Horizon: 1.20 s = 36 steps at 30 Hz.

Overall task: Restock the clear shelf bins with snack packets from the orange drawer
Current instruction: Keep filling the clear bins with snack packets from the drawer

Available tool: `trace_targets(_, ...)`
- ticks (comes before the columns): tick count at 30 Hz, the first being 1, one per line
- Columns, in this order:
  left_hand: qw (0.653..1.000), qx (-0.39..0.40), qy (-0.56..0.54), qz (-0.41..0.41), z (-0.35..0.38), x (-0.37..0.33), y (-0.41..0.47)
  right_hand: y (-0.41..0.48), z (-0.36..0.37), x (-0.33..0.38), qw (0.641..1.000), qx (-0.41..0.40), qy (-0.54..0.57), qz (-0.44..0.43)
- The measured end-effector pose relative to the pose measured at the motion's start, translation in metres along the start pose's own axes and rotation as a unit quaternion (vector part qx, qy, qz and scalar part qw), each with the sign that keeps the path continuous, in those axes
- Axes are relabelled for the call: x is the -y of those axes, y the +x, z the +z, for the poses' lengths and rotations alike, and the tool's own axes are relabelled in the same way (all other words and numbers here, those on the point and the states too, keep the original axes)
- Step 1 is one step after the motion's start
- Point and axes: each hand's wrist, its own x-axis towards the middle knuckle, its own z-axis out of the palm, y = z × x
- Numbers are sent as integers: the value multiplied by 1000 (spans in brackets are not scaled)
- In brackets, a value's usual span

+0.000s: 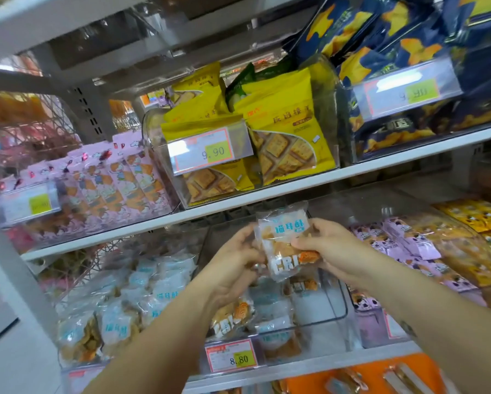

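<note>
Both forearms reached up from below, the left hand (pixel 235 260) and right hand (pixel 326 248) each with its grip pinching one side of a clear snack packet (pixel 285 245), held upright above the part-filled clear bin (pixel 338 308) on the white shelf (pixel 324 364), the orange drawer (pixel 380 373) just beneath.

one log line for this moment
left hand: holds snack packet | right hand: pinches snack packet | packet: over clear bin, not yet in

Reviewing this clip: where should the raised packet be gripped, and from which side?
Probably by its flat side margins, from left and right, as the left hand and right hand pinch the packet now. It stands upright, face toward the camera, and its bulging middle looks crushable.
</note>
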Motion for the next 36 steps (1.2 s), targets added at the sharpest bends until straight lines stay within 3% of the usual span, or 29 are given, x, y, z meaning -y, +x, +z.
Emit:
trace_targets(3,994,-21,106,-18,-7,-10,6,-3,-13,6,984,-9,-168,-64)
trace_targets(5,969,-27,246,4,-9,-18,7,-6,-17,8,968,-6,-236,-88)
trace_targets(7,909,9,410,72,-4,-22,9,-10,-14,9,945,-12,-300,-130)
trace_targets(9,825,31,547,141,-2,-24,14,-14,-7,9,901,-24,-386,-198)
trace_targets(11,773,42,609,172,-2,-26,18,-14,-2,5,850,-17,-460,-257)
trace_targets(13,773,54,607,177,-4,-21,22,-13,-4,3,841,2,-478,-254)
trace_targets(16,813,47,561,150,-10,-4,30,-13,-13,8,871,20,-439,-221)
trace_targets(18,813,35,566,132,-14,10,38,-14,-23,13,878,26,-435,-199)
trace_targets(26,729,51,680,62,-8,25,65,-4,-44,-5,830,82,-545,-86)
trace_targets(31,695,119,709,15,1,18,74,4,-40,-10,827,77,-553,-67)
trace_targets(36,669,106,736,-6,9,27,86,8,-40,-10,829,74,-551,-64)
